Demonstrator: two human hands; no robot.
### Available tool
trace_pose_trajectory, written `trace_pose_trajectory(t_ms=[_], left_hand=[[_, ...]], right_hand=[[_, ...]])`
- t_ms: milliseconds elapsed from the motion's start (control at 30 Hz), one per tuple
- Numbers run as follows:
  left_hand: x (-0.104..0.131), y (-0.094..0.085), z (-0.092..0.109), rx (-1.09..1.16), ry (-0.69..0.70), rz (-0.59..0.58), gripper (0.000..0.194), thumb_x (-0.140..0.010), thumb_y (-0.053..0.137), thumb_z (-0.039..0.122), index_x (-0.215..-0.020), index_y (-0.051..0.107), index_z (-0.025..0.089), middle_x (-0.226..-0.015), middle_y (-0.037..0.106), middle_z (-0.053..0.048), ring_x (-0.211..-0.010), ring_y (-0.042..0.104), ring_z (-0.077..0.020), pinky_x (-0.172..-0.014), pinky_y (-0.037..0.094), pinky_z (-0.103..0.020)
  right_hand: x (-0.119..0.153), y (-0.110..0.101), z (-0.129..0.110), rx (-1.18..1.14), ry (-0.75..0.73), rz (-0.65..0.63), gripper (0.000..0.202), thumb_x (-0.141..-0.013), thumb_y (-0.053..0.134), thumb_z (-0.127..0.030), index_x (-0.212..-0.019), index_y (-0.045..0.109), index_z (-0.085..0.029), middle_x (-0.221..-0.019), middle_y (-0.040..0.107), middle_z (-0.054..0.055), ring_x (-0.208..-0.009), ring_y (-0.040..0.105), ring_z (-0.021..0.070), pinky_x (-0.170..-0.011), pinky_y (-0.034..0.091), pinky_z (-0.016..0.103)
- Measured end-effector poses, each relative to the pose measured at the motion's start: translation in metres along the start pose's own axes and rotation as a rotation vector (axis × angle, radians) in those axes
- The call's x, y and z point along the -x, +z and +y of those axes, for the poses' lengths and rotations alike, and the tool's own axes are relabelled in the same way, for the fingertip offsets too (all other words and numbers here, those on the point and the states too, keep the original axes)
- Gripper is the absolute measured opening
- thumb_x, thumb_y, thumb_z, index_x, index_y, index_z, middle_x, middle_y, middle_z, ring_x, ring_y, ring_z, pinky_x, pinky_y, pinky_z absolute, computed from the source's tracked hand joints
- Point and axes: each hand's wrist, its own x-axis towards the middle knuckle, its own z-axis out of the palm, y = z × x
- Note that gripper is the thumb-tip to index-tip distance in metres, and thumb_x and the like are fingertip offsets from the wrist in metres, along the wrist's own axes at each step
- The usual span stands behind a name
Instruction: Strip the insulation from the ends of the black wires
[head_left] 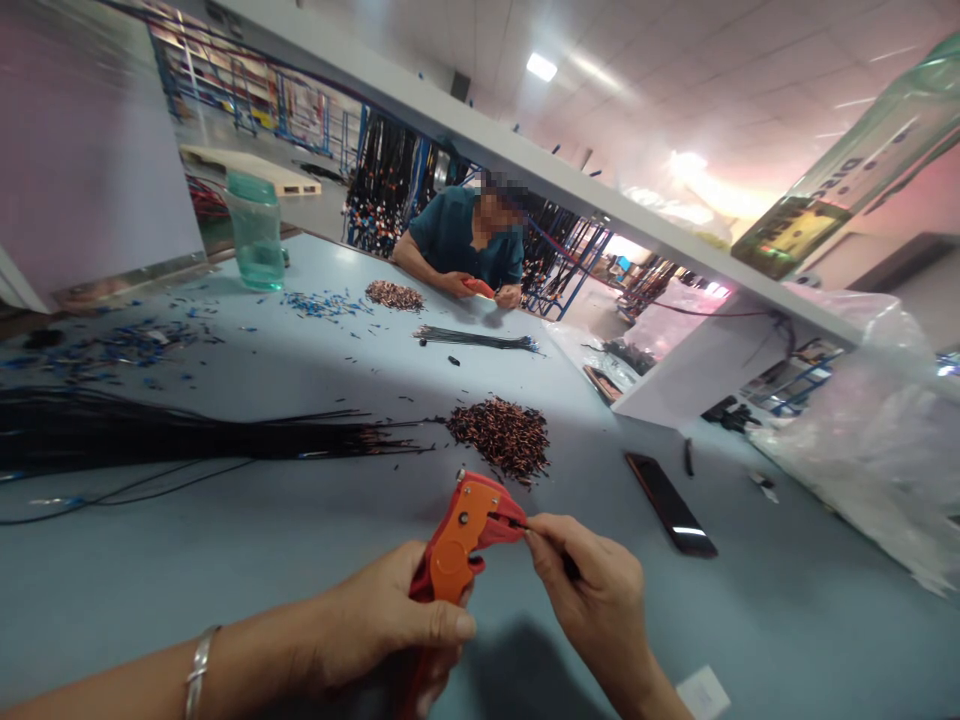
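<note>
My left hand (405,610) is wrapped round the handle of an orange and red wire stripper (463,535), whose jaws point to the right. At those jaws, my right hand (592,580) pinches a thin black wire (520,524) between thumb and fingertips. The wire's end sits in the tool's mouth, and most of its length is hidden by the hand. Just beyond the tool lies a heap of short black and copper-coloured wire scraps (501,438). A long bundle of black wires (195,440) stretches across the table on the left.
Across the table a person (469,245) holds a similar red tool (478,287). Blue scraps (142,345), a green cup (255,235) and a smaller wire bundle (480,338) lie farther back. A phone (670,503) and plastic bags (862,430) are on the right. A shelf beam (525,165) crosses above.
</note>
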Motion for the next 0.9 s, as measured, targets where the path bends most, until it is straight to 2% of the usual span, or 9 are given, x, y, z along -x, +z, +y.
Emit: trace_pose_trajectory(t_ms=[267, 900], left_hand=[[0.0005, -0.0008, -0.0013, 0.051, -0.009, -0.005, 0.034, -0.073, 0.074, 0.04, -0.069, 0.047, 0.019, -0.048, 0.054, 0.003, -0.036, 0.049, -0.0096, -0.039, 0.036, -0.021], [0.0008, -0.0014, 0.0019, 0.036, -0.025, -0.022, 0.033, -0.074, 0.072, 0.04, -0.068, 0.047, 0.019, -0.048, 0.055, 0.003, -0.037, 0.05, -0.0102, -0.039, 0.037, -0.02]], right_hand=[[-0.0002, -0.0013, 0.0023, -0.034, 0.005, -0.013, 0.012, -0.092, 0.056, -0.014, -0.088, 0.066, -0.017, -0.064, 0.066, -0.001, -0.05, 0.058, 0.0099, -0.05, 0.044, 0.019], [0.0004, 0.0, 0.0055, -0.085, 0.034, -0.056, 0.015, -0.093, 0.054, -0.012, -0.092, 0.068, -0.016, -0.065, 0.061, -0.001, -0.051, 0.053, 0.0104, -0.05, 0.042, 0.02]])
